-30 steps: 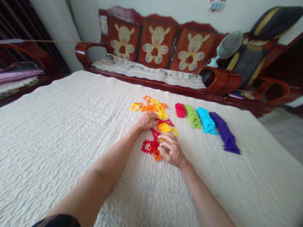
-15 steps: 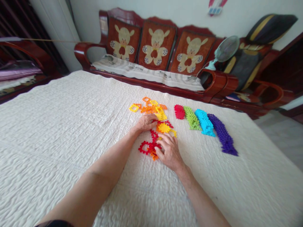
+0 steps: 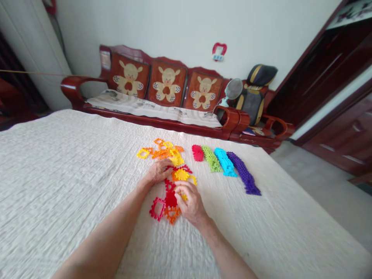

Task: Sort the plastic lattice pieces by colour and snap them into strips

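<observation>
Interlocking plastic puzzle pieces lie on a white quilted bedspread (image 3: 64,182) in front of me. My left hand (image 3: 158,172) rests on the upper edge of a red and yellow pile (image 3: 181,175). My right hand (image 3: 188,202) sits just below it, with curled fingers over a red piece (image 3: 171,199) and beside a small yellow piece (image 3: 183,197). A red square-frame piece (image 3: 157,208) and an orange piece (image 3: 172,214) lie near my right hand. An orange and yellow cluster (image 3: 162,153) lies beyond my left hand.
Sorted strips of red (image 3: 198,152), green (image 3: 211,159), cyan (image 3: 225,162) and purple (image 3: 243,173) pieces lie to the right. A dark red wooden sofa (image 3: 157,121) with animal-print cushions stands beyond the bed. A small fan (image 3: 234,89) stands at its right end.
The view has tilted up and pulled back, so everything looks smaller. My right hand has shifted slightly, and more of the orange piece below it shows.
</observation>
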Tool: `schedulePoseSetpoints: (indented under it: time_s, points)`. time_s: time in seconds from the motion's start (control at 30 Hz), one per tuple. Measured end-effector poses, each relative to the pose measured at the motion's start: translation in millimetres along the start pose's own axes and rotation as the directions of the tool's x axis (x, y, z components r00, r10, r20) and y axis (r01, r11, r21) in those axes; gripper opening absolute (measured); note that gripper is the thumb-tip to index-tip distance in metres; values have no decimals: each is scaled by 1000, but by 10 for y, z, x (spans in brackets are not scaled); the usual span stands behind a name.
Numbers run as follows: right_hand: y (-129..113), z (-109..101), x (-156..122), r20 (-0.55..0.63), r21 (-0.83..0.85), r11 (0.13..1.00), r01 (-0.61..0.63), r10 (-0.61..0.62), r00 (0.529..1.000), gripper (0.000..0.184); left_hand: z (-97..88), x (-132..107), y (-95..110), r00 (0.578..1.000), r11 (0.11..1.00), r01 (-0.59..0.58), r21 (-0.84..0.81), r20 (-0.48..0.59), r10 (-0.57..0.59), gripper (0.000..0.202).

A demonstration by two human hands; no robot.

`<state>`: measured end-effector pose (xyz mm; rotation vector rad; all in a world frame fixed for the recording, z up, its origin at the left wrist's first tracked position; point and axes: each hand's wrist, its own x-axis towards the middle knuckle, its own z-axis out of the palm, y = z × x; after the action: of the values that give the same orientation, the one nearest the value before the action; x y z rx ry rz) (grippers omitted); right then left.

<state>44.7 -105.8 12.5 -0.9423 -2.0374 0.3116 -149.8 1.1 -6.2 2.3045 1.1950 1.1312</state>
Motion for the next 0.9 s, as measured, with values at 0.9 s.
schedulePoseSetpoints:
  time_s: [0.9]
  points:
    - [887, -634, -70, -289, -106, 957, -270, 230, 929, 25, 96, 1, -124, 999, 993, 51, -105, -1, -52, 26]
